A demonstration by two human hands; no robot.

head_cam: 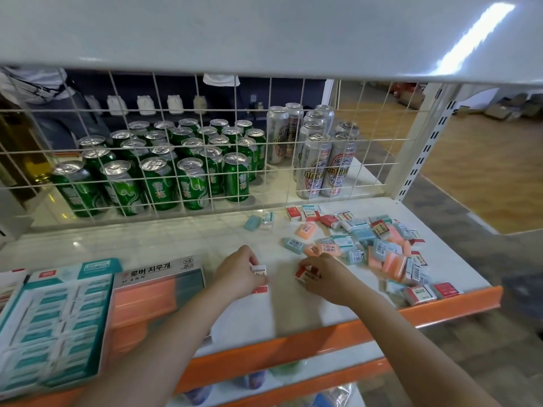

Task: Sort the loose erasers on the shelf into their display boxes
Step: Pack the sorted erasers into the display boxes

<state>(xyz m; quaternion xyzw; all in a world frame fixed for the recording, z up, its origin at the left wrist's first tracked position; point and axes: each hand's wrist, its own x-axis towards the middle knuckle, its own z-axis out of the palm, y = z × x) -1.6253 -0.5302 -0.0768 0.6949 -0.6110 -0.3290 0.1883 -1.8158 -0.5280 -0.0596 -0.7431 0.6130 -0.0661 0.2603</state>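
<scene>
Left hand (239,273) pinches a red-and-white eraser (259,271) — just beside the orange display box (152,301). Right hand (323,277) pinches another eraser (307,276) (red-banded), near the loose pile (379,245).

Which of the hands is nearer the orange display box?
Left. The left hand is just right of the orange display box; the right hand is farther right, beside the eraser pile.

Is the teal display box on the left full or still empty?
Nearly full: the teal display box shows packed rows of teal-and-white erasers across its tray; motion blur hides any gaps.
</scene>
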